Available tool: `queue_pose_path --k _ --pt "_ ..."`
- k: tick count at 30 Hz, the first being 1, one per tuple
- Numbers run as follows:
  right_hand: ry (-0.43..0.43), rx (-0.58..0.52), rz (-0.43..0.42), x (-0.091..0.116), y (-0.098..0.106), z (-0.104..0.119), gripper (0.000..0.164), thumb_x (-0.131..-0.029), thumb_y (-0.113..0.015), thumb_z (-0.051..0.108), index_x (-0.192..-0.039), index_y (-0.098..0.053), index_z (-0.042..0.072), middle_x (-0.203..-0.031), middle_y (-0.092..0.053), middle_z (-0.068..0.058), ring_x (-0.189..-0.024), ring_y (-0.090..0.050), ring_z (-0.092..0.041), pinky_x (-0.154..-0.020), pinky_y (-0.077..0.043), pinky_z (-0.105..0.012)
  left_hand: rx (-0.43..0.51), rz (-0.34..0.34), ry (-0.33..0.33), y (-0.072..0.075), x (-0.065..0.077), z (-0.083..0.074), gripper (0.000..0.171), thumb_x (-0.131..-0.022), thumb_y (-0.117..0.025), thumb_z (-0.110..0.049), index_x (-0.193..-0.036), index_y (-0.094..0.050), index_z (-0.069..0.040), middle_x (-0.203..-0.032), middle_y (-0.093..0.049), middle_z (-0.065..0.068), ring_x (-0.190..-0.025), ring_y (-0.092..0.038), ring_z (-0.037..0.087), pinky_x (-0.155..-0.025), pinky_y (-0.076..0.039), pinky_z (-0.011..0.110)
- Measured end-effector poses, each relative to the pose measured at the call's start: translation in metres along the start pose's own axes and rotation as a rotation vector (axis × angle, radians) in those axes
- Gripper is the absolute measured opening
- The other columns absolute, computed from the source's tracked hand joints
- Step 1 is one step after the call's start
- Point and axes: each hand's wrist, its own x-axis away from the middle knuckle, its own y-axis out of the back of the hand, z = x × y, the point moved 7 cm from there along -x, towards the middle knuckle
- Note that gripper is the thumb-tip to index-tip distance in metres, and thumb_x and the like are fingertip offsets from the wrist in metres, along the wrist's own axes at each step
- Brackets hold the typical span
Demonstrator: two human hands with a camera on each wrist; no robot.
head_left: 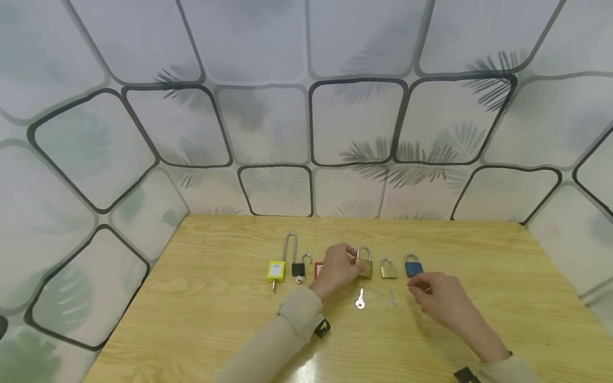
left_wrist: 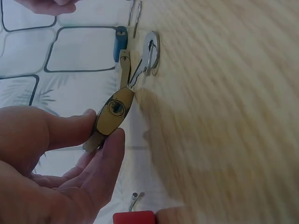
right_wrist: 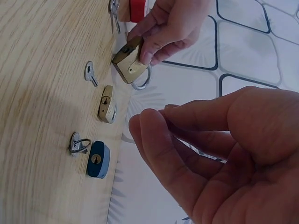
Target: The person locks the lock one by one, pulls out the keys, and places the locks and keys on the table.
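Observation:
My left hand (head_left: 338,268) pinches a large brass padlock (head_left: 365,268) between thumb and fingers. The lock's shackle is closed. In the left wrist view its keyhole face shows, with the body tilted. My right hand (head_left: 442,298) hovers in front of the blue padlock (head_left: 414,267), fingers loosely curled, thumb near the fingertips, nothing visible between them. Between the two hands stands a small brass padlock (head_left: 388,270), shackle closed. A silver key (head_left: 360,299) lies before the large lock, a smaller key (head_left: 392,299) before the small one. Near the blue padlock lies a key with a ring (right_wrist: 77,144).
Left of my hands are a yellow padlock (head_left: 276,270) with a key in it and a black padlock (head_left: 298,269), also with a key. A tall shackle (head_left: 290,236) rises between them. My left hand partly hides a red padlock (head_left: 318,268). Patterned fabric (head_left: 273,191) backs the wooden table (head_left: 215,298).

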Motion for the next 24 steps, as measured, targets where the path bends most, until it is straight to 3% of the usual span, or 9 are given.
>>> queue_pose_path --k 3,5,8,12,17,24 --pt "0.006 0.002 -0.006 0.000 0.001 -0.001 0.014 -0.091 -0.062 0.004 -0.098 -0.072 -0.004 -0.078 -0.073 -0.012 -0.063 -0.067 -0.018 -0.047 -0.056 -0.026 -0.057 0.004 0.007 0.001 -0.001 0.000 0.035 -0.080 -0.080 -0.021 -0.104 -0.066 0.000 -0.092 -0.073 0.011 -0.072 -0.062 0.012 -0.063 -0.056 0.026" --pt "0.010 0.002 -0.006 0.001 0.000 -0.002 0.014 -0.091 -0.062 0.003 -0.098 -0.072 -0.004 -0.078 -0.073 -0.012 -0.063 -0.067 -0.018 -0.047 -0.056 -0.026 -0.085 0.015 0.000 0.001 -0.001 0.000 0.032 -0.081 -0.079 -0.022 -0.099 -0.069 0.002 -0.082 -0.070 0.008 -0.066 -0.058 0.012 -0.055 -0.051 0.023" --pt "0.015 0.005 -0.009 0.001 0.000 -0.003 0.013 -0.090 -0.063 0.003 -0.096 -0.072 -0.003 -0.076 -0.073 -0.010 -0.062 -0.067 -0.017 -0.046 -0.055 -0.026 -0.138 0.037 -0.023 -0.001 -0.001 -0.001 0.028 -0.083 -0.077 -0.024 -0.073 -0.067 0.000 -0.058 -0.055 0.000 -0.056 -0.047 0.010 -0.043 -0.038 0.019" --pt "0.025 0.014 -0.009 0.001 0.000 -0.004 0.012 -0.090 -0.063 0.003 -0.095 -0.072 -0.002 -0.071 -0.071 -0.007 -0.061 -0.066 -0.016 -0.045 -0.054 -0.026 -0.207 0.065 -0.068 -0.002 -0.001 -0.002 0.048 -0.084 -0.077 -0.024 -0.048 -0.046 -0.012 -0.042 -0.037 -0.006 -0.042 -0.036 0.006 -0.034 -0.027 0.017" --pt "0.034 0.018 -0.005 0.000 -0.002 -0.005 0.011 -0.090 -0.063 0.003 -0.095 -0.072 -0.002 -0.069 -0.069 -0.006 -0.060 -0.066 -0.016 -0.045 -0.054 -0.026 -0.260 0.056 -0.124 0.001 0.001 -0.006 0.053 -0.083 -0.078 -0.022 -0.046 -0.040 -0.017 -0.040 -0.036 -0.007 -0.033 -0.030 0.003 -0.030 -0.023 0.015" --pt "0.023 0.019 -0.005 0.000 -0.005 -0.007 0.012 -0.089 -0.065 0.003 -0.096 -0.072 -0.002 -0.081 -0.073 -0.013 -0.061 -0.066 -0.016 -0.046 -0.054 -0.027 -0.385 0.001 -0.219 0.002 0.005 -0.013 0.049 -0.081 -0.079 -0.024 -0.050 -0.043 -0.014 -0.046 -0.035 -0.006 -0.046 -0.034 0.008 -0.040 -0.029 0.017"
